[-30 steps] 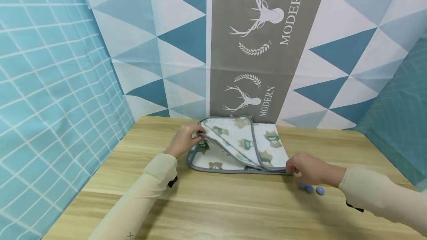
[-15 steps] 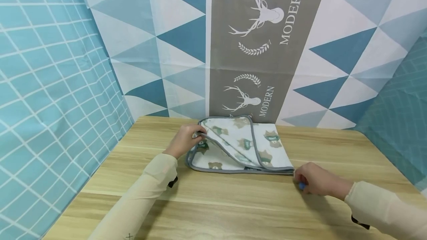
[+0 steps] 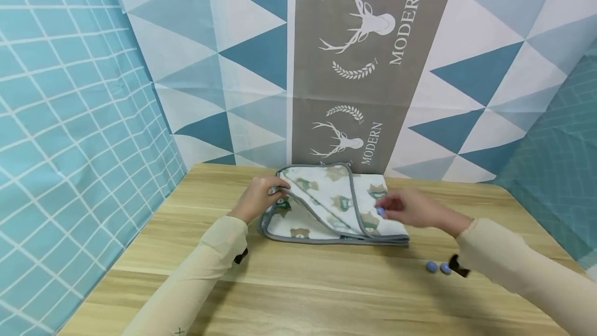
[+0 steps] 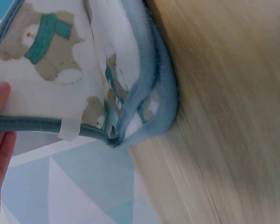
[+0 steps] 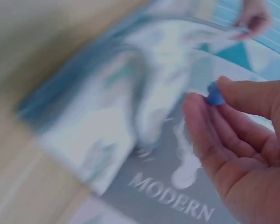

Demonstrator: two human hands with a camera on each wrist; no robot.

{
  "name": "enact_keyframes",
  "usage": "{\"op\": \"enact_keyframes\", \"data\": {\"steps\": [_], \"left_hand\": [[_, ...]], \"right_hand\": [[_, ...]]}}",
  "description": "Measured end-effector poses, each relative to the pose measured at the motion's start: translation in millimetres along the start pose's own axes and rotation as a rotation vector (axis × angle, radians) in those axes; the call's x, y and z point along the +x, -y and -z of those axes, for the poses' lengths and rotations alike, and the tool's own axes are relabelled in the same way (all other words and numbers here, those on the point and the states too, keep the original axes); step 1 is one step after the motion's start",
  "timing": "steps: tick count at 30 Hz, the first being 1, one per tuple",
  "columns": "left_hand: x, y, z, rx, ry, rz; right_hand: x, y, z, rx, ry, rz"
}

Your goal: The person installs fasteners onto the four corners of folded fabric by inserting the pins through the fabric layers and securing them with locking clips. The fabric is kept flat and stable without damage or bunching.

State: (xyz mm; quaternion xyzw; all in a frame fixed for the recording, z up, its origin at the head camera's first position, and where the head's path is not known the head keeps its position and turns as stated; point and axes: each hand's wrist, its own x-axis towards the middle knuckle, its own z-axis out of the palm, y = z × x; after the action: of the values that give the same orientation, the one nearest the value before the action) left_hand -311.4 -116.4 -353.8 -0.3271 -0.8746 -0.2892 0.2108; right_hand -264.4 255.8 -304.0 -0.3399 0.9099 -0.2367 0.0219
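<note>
A folded white cloth (image 3: pixel 322 201) with bear prints and grey edging lies near the back of the table. My left hand (image 3: pixel 259 196) pinches its upper layer at the left edge and lifts it, so a gap shows between the layers; in the left wrist view the thumb and fingers (image 4: pixel 2 154) grip the edging beside a small white tag (image 4: pixel 69 129). Over the cloth's right part, my right hand (image 3: pixel 415 209) pinches a small blue piece (image 5: pixel 215 94) between thumb and fingertips. Two more small blue pieces (image 3: pixel 431 266) lie on the table below the right forearm.
The wooden table (image 3: pixel 289 289) runs up to a patterned wall covering (image 3: pixel 252 66) just behind the cloth. A blue grid-patterned sheet (image 3: pixel 74 118) borders the left side, and a teal one (image 3: pixel 555 170) the right.
My right hand has left the cloth's front right corner, picked up a blue piece from the table and carried it up over the cloth. The left hand still holds the lifted edge.
</note>
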Motion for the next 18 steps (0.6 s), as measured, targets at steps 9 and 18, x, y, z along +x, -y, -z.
{"op": "enact_keyframes", "data": {"steps": [9,18], "left_hand": [[-0.9,-0.9,-3.3,-0.010,0.014,-0.026],[-3.0,-2.1,1.0,0.009,-0.019,-0.044]], "right_hand": [[73.5,14.9,-6.1,0.524,-0.048,-0.165],[124.8,14.2,-39.5,0.875,0.042,-0.161]]}}
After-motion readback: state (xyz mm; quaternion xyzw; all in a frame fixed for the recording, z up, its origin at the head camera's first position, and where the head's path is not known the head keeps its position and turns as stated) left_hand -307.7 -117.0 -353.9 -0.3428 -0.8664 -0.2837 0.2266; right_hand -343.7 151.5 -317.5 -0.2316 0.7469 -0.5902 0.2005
